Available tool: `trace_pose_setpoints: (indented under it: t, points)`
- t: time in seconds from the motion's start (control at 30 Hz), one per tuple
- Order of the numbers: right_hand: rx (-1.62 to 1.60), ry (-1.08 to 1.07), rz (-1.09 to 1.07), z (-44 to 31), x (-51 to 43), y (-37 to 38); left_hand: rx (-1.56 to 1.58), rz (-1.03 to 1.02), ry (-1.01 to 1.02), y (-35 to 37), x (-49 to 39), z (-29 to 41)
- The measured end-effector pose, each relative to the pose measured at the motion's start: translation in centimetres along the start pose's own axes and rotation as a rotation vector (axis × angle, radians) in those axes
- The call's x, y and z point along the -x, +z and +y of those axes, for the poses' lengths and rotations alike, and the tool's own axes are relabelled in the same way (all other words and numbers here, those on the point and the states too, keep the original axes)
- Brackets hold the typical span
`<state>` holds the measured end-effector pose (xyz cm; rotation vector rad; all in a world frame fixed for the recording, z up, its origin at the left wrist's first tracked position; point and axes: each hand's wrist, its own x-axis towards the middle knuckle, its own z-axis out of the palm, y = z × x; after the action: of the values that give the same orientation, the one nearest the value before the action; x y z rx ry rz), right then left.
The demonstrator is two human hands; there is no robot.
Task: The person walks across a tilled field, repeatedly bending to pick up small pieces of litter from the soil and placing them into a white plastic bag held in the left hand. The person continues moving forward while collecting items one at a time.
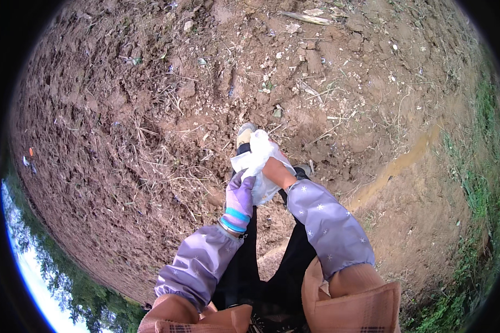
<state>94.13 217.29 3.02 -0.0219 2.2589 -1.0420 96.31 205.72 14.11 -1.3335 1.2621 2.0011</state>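
A white plastic bag (264, 152) hangs between my hands, over my shoes and the brown soil. My left hand (239, 193), in a purple knitted-cuff work glove, grips the bag's edge at its lower left. My right hand (276, 170) is bare; its fingers are hidden in or behind the white plastic, so its hold cannot be made out. Lavender sleeve covers with white flower prints are on both forearms.
Rough tilled soil (108, 166) with straw and dry stalks surrounds my feet. A muddy water-filled rut (393, 170) runs to the right, with green grass (479, 179) beyond it. A beige shoe (246, 134) is just past the bag.
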Motion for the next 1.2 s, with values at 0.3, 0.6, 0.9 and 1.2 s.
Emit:
trace_pose_setpoints:
  t: [0.3,0.6,0.9,1.2]
  points:
    - [0.019,-0.074,-0.121,-3.1,0.8,-0.8,0.057,0.039,0.041,-3.3,-1.9,0.1]
    - [-0.644,0.391,0.321,7.1,0.6,-1.4,0.014,0.136,0.089,-7.4,-3.5,1.9]
    - [-0.477,0.836,0.587,22.5,-5.5,-1.6,-0.03,0.144,0.142,-10.2,-6.2,1.8]
    - [-0.716,0.779,0.152,8.4,-6.8,1.1,-0.049,0.265,0.169,-14.0,-5.0,1.4]
